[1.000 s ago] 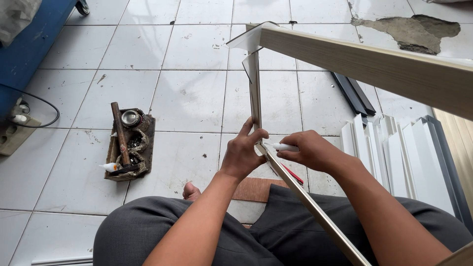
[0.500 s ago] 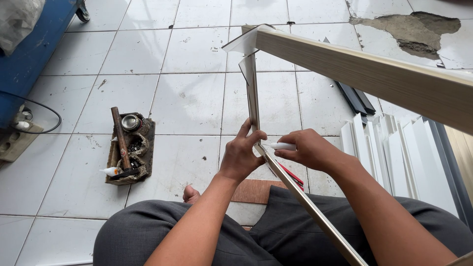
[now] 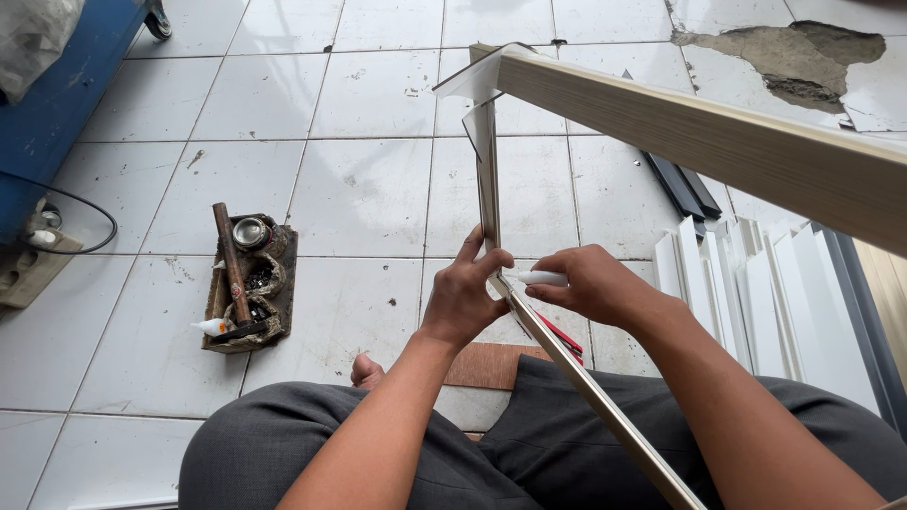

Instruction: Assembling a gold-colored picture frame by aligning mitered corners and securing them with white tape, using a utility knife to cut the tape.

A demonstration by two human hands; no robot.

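Your left hand (image 3: 465, 300) sits just left of centre in the frame, its fingers (image 3: 470, 247) clenched around the thin frame strip (image 3: 488, 189) right at the corner joint (image 3: 498, 280), where two mitred lengths meet. From that joint one length runs almost straight up the picture toward the upper middle, where it meets the broad wood-grain frame piece (image 3: 718, 142) that slants from upper centre down to the right edge. The second length (image 3: 605, 406) leaves the joint and runs down and to the right, across your lap, toward the bottom edge.

Your right hand (image 3: 586, 283) is just right of the joint, fingers grasping a small white tube (image 3: 540, 278) whose tip points left, straight at the corner. The tip looks to be touching or all but touching the strip; you cannot tell which from this angle. So the joint lies to the left of your right hand's fingers and directly under your left hand's thumb, with both hands about equally near it.

A red-handled tool (image 3: 559, 334) lies on the floor under the lower strip, next to a reddish-brown board (image 3: 491, 365). At left centre a small worn tray (image 3: 248, 288) holds a hammer (image 3: 231, 274) and a round tin (image 3: 249, 232), with a little glue bottle (image 3: 210, 327) at its lower left corner. A stack of white profile lengths (image 3: 756, 293) rests at the right on the white tiled floor (image 3: 359, 189).
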